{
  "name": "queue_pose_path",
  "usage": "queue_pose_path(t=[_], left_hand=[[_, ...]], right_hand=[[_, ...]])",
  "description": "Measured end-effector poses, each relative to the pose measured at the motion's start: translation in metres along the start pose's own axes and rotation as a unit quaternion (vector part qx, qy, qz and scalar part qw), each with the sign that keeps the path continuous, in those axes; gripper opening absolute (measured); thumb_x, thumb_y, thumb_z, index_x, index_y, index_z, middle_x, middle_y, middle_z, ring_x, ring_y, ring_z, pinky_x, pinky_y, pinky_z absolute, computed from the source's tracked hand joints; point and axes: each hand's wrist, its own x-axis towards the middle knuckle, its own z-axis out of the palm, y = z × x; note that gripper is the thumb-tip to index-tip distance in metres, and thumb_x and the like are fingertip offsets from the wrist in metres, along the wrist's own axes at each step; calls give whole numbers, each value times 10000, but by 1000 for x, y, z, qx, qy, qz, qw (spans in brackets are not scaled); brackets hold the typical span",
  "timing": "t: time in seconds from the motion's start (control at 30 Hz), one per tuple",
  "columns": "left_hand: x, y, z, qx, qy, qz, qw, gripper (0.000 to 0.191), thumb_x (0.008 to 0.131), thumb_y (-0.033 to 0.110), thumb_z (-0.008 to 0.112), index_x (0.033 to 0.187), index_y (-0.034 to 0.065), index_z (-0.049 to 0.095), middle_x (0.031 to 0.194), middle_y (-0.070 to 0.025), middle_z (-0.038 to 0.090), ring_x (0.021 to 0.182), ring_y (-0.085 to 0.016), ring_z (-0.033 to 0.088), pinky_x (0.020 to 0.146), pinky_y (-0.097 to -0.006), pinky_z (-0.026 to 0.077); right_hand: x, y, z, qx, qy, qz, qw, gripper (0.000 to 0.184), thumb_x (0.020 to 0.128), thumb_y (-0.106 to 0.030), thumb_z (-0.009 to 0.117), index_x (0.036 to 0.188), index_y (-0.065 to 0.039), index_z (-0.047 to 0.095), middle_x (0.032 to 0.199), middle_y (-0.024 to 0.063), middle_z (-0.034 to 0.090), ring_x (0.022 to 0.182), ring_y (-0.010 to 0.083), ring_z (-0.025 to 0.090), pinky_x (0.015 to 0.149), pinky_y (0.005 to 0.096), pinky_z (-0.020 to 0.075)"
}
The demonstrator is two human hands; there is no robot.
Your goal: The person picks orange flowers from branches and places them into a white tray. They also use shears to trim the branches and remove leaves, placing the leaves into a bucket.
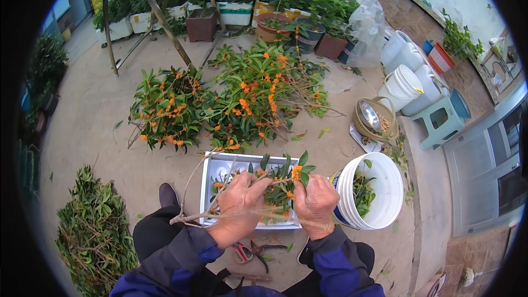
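Note:
My left hand (240,202) grips a woody branch (194,217) whose bare twigs fork out to the left. Beside it, my right hand (317,203) has its fingers pinched at a leafy tip with an orange flower cluster (296,172); whether a leaf or the stem is between them is hidden. Both hands are above a white tray (203,198) with rounded hollows, partly covered by the leaves and orange blossoms of the branch. Right of my right hand, a white bucket (387,189) holds loose green leaves (363,194).
Flowering cut branches (255,95) are heaped beyond the tray. A pile of leafy twigs (93,231) lies at left. Red-handled scissors (242,253) and pruning shears (260,251) rest between my feet. At right are a woven basket (390,132) with a metal bowl (369,115) and a plastic stool (439,121).

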Motion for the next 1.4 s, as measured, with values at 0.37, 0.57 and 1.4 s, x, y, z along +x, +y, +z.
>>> queue_pose_path(t=[0.37,0.57,1.4], left_hand=[[3,2,-15,5,-38,29,999,323,823,7,687,1133,94,708,1027,-118,626,937,-312,636,730,-409,532],[2,0,-13,18,-34,55,998,324,809,-7,671,1120,73,711,1027,-128,628,940,-320,638,735,-407,532],[10,-28,16,-572,-61,-362,734,229,955,90,699,1157,-19,689,971,-22,695,792,-64,593,704,-220,490]], right_hand=[[4,-4,-5,-42,-40,-27,998,131,739,-42,769,831,-26,678,833,142,635,715,354,621,622,440,465],[-2,0,1,35,-54,69,996,112,765,-36,745,862,-24,689,781,141,624,673,353,616,603,431,479],[-12,26,-10,756,-68,513,401,65,998,-128,624,977,-71,648,898,96,663,729,194,582,654,329,453]])
